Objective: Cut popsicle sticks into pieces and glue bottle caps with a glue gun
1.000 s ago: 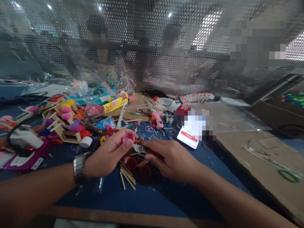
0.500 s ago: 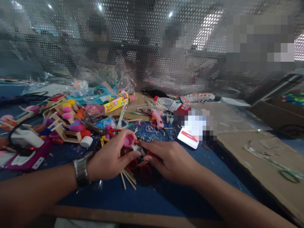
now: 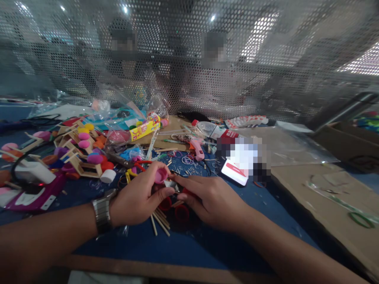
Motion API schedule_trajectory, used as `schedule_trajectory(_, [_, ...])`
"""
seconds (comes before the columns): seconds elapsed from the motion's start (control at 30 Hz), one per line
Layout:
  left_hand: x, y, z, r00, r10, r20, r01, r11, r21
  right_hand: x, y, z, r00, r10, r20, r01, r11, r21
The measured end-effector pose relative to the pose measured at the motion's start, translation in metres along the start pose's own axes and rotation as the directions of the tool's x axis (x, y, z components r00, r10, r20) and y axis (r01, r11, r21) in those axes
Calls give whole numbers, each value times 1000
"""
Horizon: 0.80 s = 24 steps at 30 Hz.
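Note:
My left hand (image 3: 142,194), with a metal watch (image 3: 102,211) at the wrist, is closed around a small pink cup (image 3: 160,176). Touching the same small cluster from the right, my right hand (image 3: 207,197) has its fingers bent around a dark red piece (image 3: 189,192). A small silvery piece (image 3: 171,184) shows between the fingertips of both hands; what holds it is hard to tell. Below the hands on the blue table (image 3: 207,252) lie red cups (image 3: 181,213) and several thin wooden sticks (image 3: 160,223).
Wooden stick frames with coloured caps (image 3: 85,165) and a purple box (image 3: 35,195) are at left. Behind the hands lie a pink glue gun (image 3: 197,150), a bottle (image 3: 216,132) and a yellow packet (image 3: 145,128). A lit phone (image 3: 235,171) and cardboard (image 3: 319,205) are at right.

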State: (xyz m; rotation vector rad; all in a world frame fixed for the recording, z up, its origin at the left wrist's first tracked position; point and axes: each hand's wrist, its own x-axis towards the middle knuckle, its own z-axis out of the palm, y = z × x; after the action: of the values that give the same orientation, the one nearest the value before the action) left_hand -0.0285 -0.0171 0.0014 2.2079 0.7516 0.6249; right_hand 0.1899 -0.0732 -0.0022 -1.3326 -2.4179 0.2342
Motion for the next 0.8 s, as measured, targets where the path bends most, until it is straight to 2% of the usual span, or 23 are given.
schedule_trajectory(0.23, [0, 0, 1, 999, -29, 13, 28, 998, 59, 1, -2, -1, 999, 19, 37, -18, 1000, -17])
schedule_trajectory(0.5, [1, -1, 3, 998, 2, -70, 5, 996, 93, 1, -2, -4, 1000, 21, 2, -21, 1000, -17])
schedule_trajectory(0.8, [-2, -4, 4, 998, -26, -64, 37, 982, 183, 2, -2, 1, 1000, 26, 3, -26, 999, -43])
